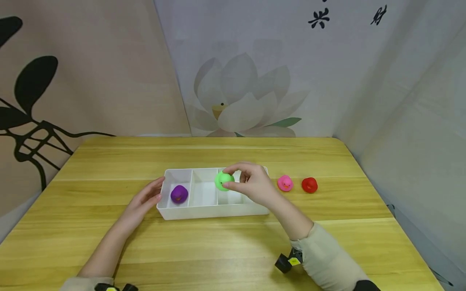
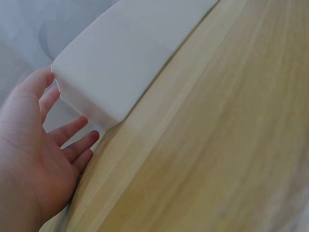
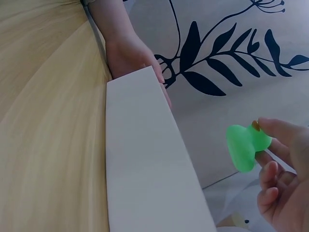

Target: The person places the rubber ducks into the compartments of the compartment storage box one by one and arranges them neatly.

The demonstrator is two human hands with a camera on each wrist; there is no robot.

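A white divided tray (image 1: 204, 212) sits mid-table, seen from outside as a white tray wall (image 2: 130, 53) and a white tray side (image 3: 145, 164) in the wrist views. My right hand (image 1: 251, 184) pinches a green rubber duck (image 1: 223, 180) above the tray's middle compartments; the green duck (image 3: 246, 145) shows between the fingertips (image 3: 277, 130). A purple duck (image 1: 179, 194) lies in the left compartment. My left hand (image 1: 145, 200) rests with straight fingers (image 2: 72, 130) against the tray's left end; the same left hand (image 3: 130, 53) appears behind the tray.
A pink duck (image 1: 285, 183) and a red duck (image 1: 309, 185) stand on the wooden table (image 1: 233, 250) just right of the tray. Printed fabric walls close in the back and both sides. A small black tag (image 1: 287, 262) hangs at the right sleeve.
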